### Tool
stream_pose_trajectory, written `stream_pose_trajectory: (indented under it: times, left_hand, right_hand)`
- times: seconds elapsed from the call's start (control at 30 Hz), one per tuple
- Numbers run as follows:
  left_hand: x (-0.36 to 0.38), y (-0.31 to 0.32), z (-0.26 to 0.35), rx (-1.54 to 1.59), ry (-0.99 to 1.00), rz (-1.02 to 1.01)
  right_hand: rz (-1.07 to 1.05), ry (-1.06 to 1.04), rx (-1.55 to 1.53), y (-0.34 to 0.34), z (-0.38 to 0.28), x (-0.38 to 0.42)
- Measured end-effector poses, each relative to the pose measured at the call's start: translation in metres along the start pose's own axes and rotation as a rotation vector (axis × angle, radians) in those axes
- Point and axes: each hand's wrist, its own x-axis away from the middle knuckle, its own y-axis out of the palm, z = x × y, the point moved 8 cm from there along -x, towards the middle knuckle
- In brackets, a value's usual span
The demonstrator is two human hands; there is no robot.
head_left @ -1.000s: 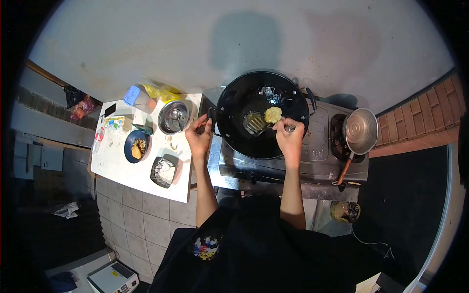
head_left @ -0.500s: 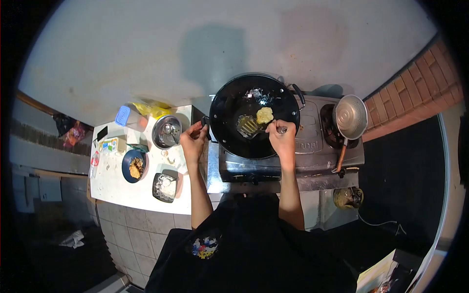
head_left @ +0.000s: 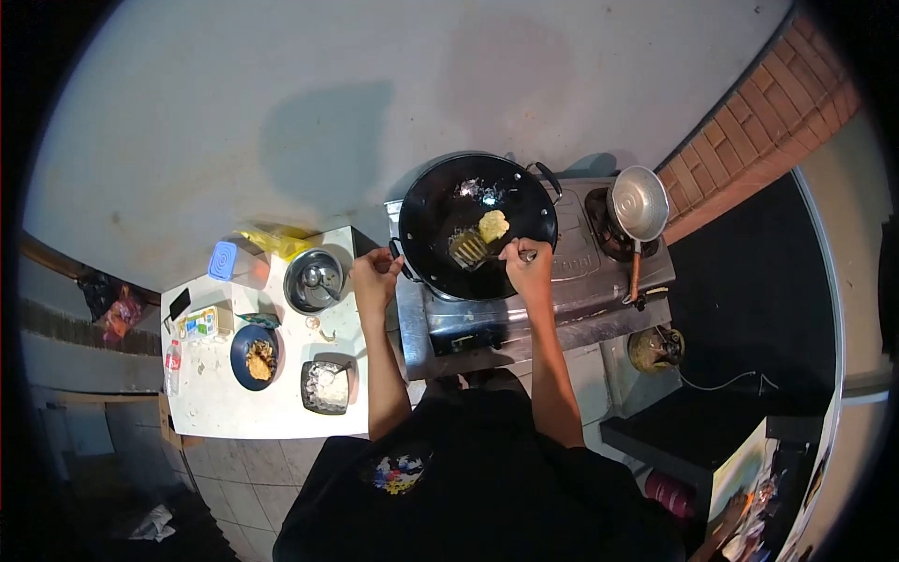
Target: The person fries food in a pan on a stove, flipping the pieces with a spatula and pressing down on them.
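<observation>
A black wok [head_left: 440,201] sits on the stove with a little shiny oil in its bottom. My left hand [head_left: 376,279] is at its left side, fingertips closed at the loop handle there. My right hand [head_left: 527,267] is closed around the handle of a slotted spatula [head_left: 471,249], reaching in over the wok's near right rim. The spatula's slotted head lies low in the wok, in the oil. Just beyond it rests a pale yellow piece of frying food [head_left: 493,226].
Right of the wok, a metal saucepan [head_left: 639,204] with a wooden handle stands on the other burner. The white table [head_left: 215,412] on the left bears a steel bowl [head_left: 314,281], a blue plate of fried food [head_left: 241,362], a dark bowl of white flour-like stuff [head_left: 325,388] and a blue-lidded container [head_left: 223,261].
My view has turned slightly, so the wok, stove and table sit differently in it. Both hands keep their places at the wok, and the spatula stays beside the food.
</observation>
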Motion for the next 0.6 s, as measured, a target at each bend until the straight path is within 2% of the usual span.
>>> stream_pose_trajectory:
  times: [0.1, 0.17, 0.47, 0.6]
  left_hand:
    - [-0.005, 0.002, -0.005, 0.025, 0.02, 0.003]
    - [-0.004, 0.002, -0.006, -0.015, -0.06, -0.051]
    - [-0.011, 0.005, -0.009, -0.005, 0.042, -0.006]
    - [-0.021, 0.007, -0.018, 0.004, 0.052, -0.018]
  right_hand:
    - [0.05, 0.032, 0.053, 0.001, -0.001, 0.002]
    - [0.101, 0.012, 0.041, 0.001, -0.004, 0.005]
    - [0.233, 0.032, 0.061, -0.001, 0.002, 0.02]
    - [0.239, 0.114, 0.113, 0.004, 0.02, 0.006]
